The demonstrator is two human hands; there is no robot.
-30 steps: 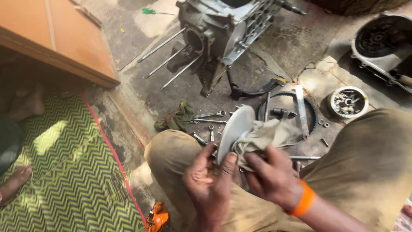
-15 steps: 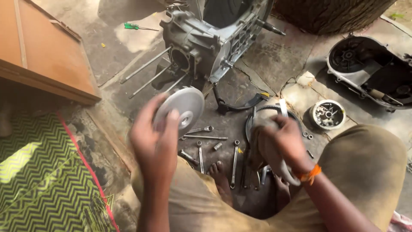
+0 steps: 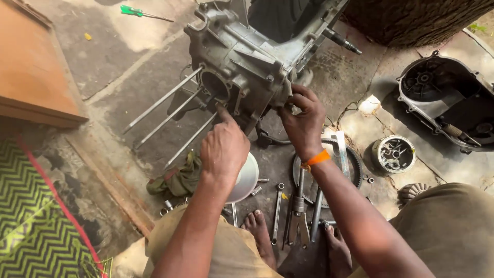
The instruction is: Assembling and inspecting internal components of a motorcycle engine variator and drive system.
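Head view: person squats on stained concrete, both arms reaching forward toward 12 o'clock.
Bare feet [image 3: 260, 231]: nearest the camera, at 6 o'clock, among loose tools.
Spanners and pliers [image 3: 298, 216]: lie on the ground between the feet, untouched.
Round metal disc [image 3: 246, 177]: just under the left wrist, partly hidden; whether the hand grips it I cannot tell.
Left hand [image 3: 224, 149]: loosely curled, index finger out, tip touching the rim of the cylinder opening [image 3: 215, 85] at the near face of the engine casing [image 3: 247, 56].
Right hand [image 3: 303, 121]: orange wristband; fingers pinched at the casing's lower edge at 1 o'clock. What they pinch is too small to tell.
Green rag [image 3: 177, 180]: at 9 o'clock of the left hand, on the ground.
Toothed ring [image 3: 355, 164]: flat on the ground below the right wrist.
Long studs [image 3: 164, 105]: project from the casing toward 8 o'clock.
Cover housing [image 3: 447, 98]: well apart at 3 o'clock.
Step, judged: checking or steadying the casing by hand, tools down.
Next move calls for: a firm hold on the casing and fingers kept off the studs.
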